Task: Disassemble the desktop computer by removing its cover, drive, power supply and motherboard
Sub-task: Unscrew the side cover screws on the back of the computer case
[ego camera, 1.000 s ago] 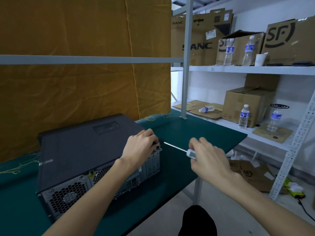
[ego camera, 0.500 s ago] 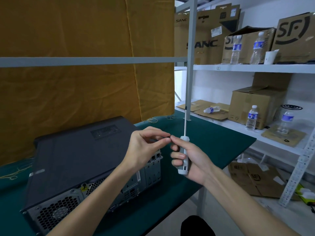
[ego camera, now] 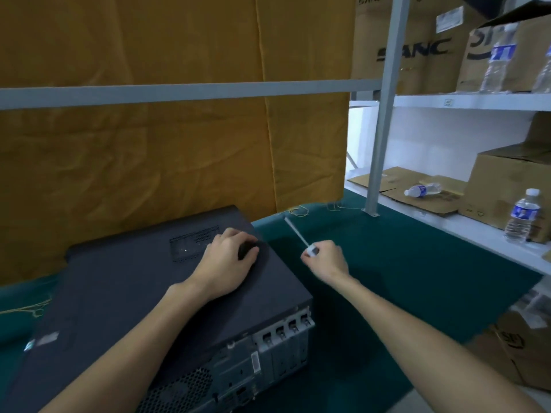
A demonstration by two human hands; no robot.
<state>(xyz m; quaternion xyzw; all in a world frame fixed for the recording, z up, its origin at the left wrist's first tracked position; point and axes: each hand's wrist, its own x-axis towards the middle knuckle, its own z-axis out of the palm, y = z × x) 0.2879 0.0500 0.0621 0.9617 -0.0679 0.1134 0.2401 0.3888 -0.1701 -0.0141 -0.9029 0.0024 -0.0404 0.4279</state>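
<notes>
Left hand (ego camera: 228,260) lies flat, fingers relaxed, on cover (ego camera: 125,281): likely stiff, slick sheet metal; slide from rear edge. Right hand (ego camera: 326,257) grips screwdriver (ego camera: 298,235).

- There is one view only, from a camera worn on the person's head, so no second view shares any part of it.
- It looks forward and down across the green bench (ego camera: 387,278), towards the bench's far edge and the yellow cloth (ego camera: 179,159) hanging behind it.
- It sits close: both forearms reach in from the bottom edge, and the computer case (ego camera: 134,293) fills the lower left.
- The wide angle also takes in the shelving (ego camera: 465,101) past the bench's right edge.
</notes>
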